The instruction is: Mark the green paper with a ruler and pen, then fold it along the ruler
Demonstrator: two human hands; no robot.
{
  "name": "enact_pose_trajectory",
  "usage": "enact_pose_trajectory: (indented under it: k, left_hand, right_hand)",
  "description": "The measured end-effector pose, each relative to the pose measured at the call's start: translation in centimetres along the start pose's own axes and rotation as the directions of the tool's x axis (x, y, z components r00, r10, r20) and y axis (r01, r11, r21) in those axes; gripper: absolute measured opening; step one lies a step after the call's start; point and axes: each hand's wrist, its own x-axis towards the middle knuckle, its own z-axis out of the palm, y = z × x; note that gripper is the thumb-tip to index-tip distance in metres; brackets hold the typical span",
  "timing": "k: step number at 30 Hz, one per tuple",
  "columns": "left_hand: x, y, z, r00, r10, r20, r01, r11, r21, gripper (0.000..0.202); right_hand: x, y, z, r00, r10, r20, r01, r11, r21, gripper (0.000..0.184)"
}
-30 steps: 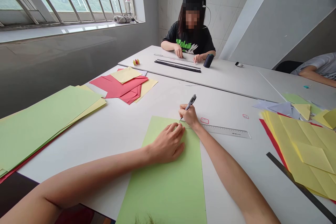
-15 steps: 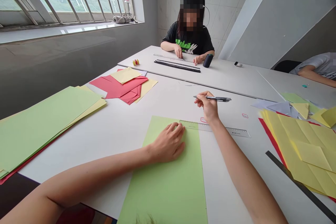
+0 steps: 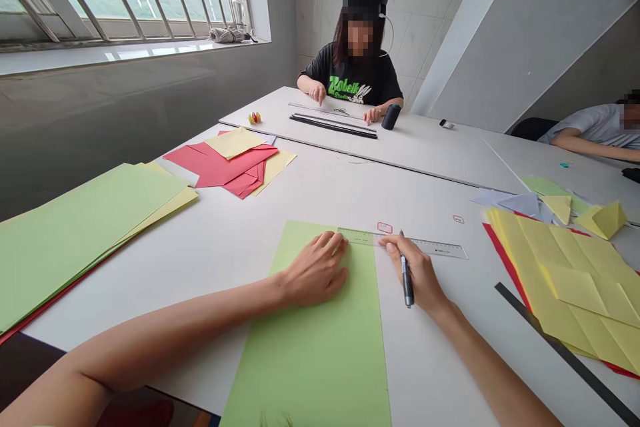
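Note:
A sheet of light green paper [image 3: 320, 340] lies on the white table in front of me. Across its far part, and out past its right edge, runs a clear plastic ruler [image 3: 440, 249]. My left hand [image 3: 315, 267] rests flat on the paper with fingers stretched out, its fingertips at the ruler's left end. Just right of the paper, my right hand [image 3: 417, 270] holds a dark pen [image 3: 407, 283] in its fingers, the pen's thick end pointing back toward me. The index finger and thumb of that hand reach to the ruler near the paper's edge; contact is hard to tell.
Green and yellow sheets [image 3: 95, 213] are stacked at left, beside red and yellow paper pieces [image 3: 235, 160]. Creased yellow paper [image 3: 580, 280] and a dark strip [image 3: 565, 353] lie at right. Across the table, a person [image 3: 357, 73] works near black strips [image 3: 333, 125].
My right hand has come down and nearer to me, from above the ruler to beside the paper's edge. The pen has swung from sideways to pointing back. My left hand stays in place.

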Motion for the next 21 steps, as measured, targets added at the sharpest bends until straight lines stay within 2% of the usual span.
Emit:
enact_pose_trajectory:
  k: [4, 8, 12, 16, 21]
  left_hand:
    - [-1.6, -1.4, -2.0, 0.999, -0.032, -0.030, 0.032, 0.999, -0.014, 0.046]
    - [-4.9, -3.3, -3.7, 0.998, -0.065, 0.000, 0.065, 0.995, 0.070, 0.043]
    - [-7.4, -3.3, -3.2, 0.992, -0.105, 0.071, 0.098, 0.990, 0.103, 0.044]
    - [-7.2, -1.8, -1.6, 0.995, -0.094, 0.039, 0.090, 0.990, 0.105, 0.048]
    - [-4.6, -0.6, -0.8, 0.998, -0.064, 0.019, 0.062, 0.996, 0.059, 0.047]
  right_hand:
    - [-0.8, 0.6, 0.5, 1.000, -0.023, -0.001, 0.023, 0.998, -0.051, 0.027]
    - [-0.8, 0.6, 0.5, 0.999, -0.033, -0.004, 0.033, 0.999, -0.043, 0.023]
    - [-0.6, -0.3, 1.0, 0.999, -0.039, 0.018, 0.040, 0.999, -0.021, 0.020]
    - [-0.1, -1.9, 2.2, 0.996, -0.053, 0.072, 0.053, 0.999, 0.003, 0.018]
    - [0.3, -2.8, 2.5, 0.994, -0.061, 0.095, 0.062, 0.998, -0.011, 0.017]
